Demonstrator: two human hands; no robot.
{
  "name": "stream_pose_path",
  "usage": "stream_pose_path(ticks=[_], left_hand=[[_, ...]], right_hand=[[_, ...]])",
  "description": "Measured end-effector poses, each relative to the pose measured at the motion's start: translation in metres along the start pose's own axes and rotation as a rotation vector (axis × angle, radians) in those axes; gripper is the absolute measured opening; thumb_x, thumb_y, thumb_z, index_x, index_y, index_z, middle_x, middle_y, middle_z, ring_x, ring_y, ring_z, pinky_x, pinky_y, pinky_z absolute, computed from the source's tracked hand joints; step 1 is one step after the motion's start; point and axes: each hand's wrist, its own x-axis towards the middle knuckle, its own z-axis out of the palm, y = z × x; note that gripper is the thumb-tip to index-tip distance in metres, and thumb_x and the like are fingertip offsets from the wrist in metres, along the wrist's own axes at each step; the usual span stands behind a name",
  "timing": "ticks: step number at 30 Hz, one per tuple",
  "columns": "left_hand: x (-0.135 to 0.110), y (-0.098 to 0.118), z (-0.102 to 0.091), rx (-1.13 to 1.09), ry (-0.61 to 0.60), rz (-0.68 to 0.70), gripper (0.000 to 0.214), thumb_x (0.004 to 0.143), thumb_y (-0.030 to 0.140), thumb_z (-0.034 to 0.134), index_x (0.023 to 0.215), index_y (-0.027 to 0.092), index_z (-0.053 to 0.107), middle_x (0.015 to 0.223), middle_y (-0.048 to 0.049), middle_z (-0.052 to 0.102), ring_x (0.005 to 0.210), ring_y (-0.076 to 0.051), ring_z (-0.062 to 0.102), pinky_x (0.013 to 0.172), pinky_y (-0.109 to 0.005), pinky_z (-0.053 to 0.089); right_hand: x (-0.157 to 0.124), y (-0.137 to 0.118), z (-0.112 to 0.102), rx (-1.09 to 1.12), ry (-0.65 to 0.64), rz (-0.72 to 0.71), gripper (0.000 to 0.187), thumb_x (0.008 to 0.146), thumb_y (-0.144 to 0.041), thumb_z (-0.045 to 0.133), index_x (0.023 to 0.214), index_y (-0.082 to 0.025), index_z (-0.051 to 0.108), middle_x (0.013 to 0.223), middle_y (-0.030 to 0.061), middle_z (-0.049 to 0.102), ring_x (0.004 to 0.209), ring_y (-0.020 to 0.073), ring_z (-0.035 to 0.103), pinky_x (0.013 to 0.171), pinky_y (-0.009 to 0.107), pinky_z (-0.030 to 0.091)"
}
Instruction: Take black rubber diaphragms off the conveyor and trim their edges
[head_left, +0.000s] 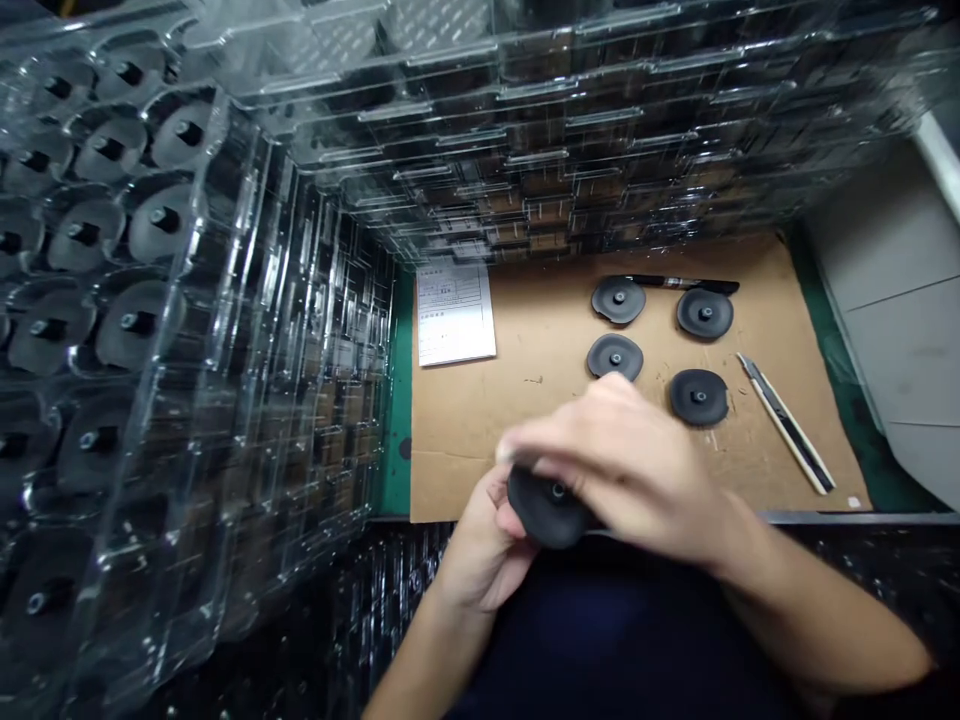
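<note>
Clear plastic trays (247, 250) are the biggest thing here, stacked in 2 walls left of the grip and ahead of it. The pockets in the left stack each seem to seat their own black disc, my guess being so they don't rub together. Ahead of the grip, a cardboard sheet (480, 420) lies over a green mat (401, 400), probably as a soft surface to work on. On it sit 4 loose discs (615, 357), spaced apart with none touching, likely so each is easy to pick up. Left of those is 1 printed paper sheet (454, 315), further right is 1 utility knife (787, 425), and past the discs lies 1 black marker (682, 284). In the grip itself, 1 more black disc (547, 505) is tilted up near the body. The left hand (484, 550) cups it from below with fingers curled round, maybe to steady it. The right hand (607, 460) comes over the top in a narrow hold, but it's blurred, so I can't tell if it's actually pinching. That disc shows a small centre stud (557, 490).
</note>
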Motion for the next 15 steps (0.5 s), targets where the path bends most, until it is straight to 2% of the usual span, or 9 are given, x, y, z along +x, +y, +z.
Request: stream_pose_path(ticks=[3, 5, 8, 10, 12, 15], left_hand=[[0.0, 0.002, -0.002, -0.09, -0.169, -0.005, 0.067, 0.059, 0.044, 0.078, 0.12, 0.028, 0.054, 0.111, -0.0071, 0.064, 0.094, -0.026, 0.065, 0.075, -0.033, 0.055], [0.001, 0.003, -0.003, -0.127, -0.224, 0.02, 0.063, 0.064, 0.041, 0.076, 0.121, 0.033, 0.05, 0.118, -0.0068, 0.061, 0.1, -0.028, 0.063, 0.076, -0.035, 0.055], [0.002, 0.003, -0.005, -0.14, -0.233, 0.065, 0.056, 0.065, 0.042, 0.074, 0.116, 0.033, 0.052, 0.121, -0.0064, 0.059, 0.103, -0.029, 0.062, 0.078, -0.035, 0.055], [0.004, 0.003, -0.004, -0.143, -0.223, 0.066, 0.058, 0.065, 0.045, 0.072, 0.118, 0.033, 0.052, 0.124, -0.0064, 0.058, 0.105, -0.028, 0.062, 0.081, -0.036, 0.054], [0.004, 0.004, -0.003, -0.145, -0.214, 0.058, 0.061, 0.064, 0.048, 0.071, 0.12, 0.033, 0.051, 0.126, -0.0065, 0.057, 0.105, -0.028, 0.061, 0.084, -0.035, 0.054], [0.004, 0.004, 0.002, -0.146, -0.205, 0.042, 0.06, 0.065, 0.047, 0.072, 0.12, 0.034, 0.051, 0.125, -0.0062, 0.058, 0.105, -0.028, 0.062, 0.082, -0.034, 0.054]], right_hand=[[-0.015, 0.024, -0.001, -0.009, 0.117, 0.415, 0.023, 0.09, -0.025, 0.05, 0.109, -0.024, 0.063, 0.1, 0.0009, 0.066, 0.083, 0.0135, 0.059, 0.073, 0.028, 0.044], [-0.036, 0.038, 0.007, 0.004, 0.063, 0.558, 0.024, 0.09, -0.028, 0.048, 0.11, -0.025, 0.062, 0.106, 0.0019, 0.065, 0.092, 0.016, 0.06, 0.077, 0.029, 0.046], [-0.07, 0.053, 0.029, 0.088, -0.137, 0.593, 0.026, 0.091, -0.029, 0.045, 0.11, -0.024, 0.062, 0.106, 0.0037, 0.066, 0.097, 0.0183, 0.061, 0.082, 0.031, 0.048], [-0.086, 0.057, 0.039, 0.128, -0.201, 0.6, 0.026, 0.09, -0.03, 0.045, 0.108, -0.023, 0.062, 0.102, 0.0046, 0.068, 0.093, 0.0188, 0.063, 0.078, 0.032, 0.051], [-0.089, 0.056, 0.037, 0.117, -0.145, 0.634, 0.026, 0.09, -0.031, 0.045, 0.107, -0.022, 0.063, 0.1, 0.0054, 0.068, 0.09, 0.0194, 0.064, 0.076, 0.031, 0.051], [-0.072, 0.042, 0.016, 0.018, 0.104, 0.655, 0.025, 0.089, -0.03, 0.049, 0.109, -0.021, 0.062, 0.106, 0.0058, 0.067, 0.091, 0.019, 0.063, 0.073, 0.03, 0.05]])
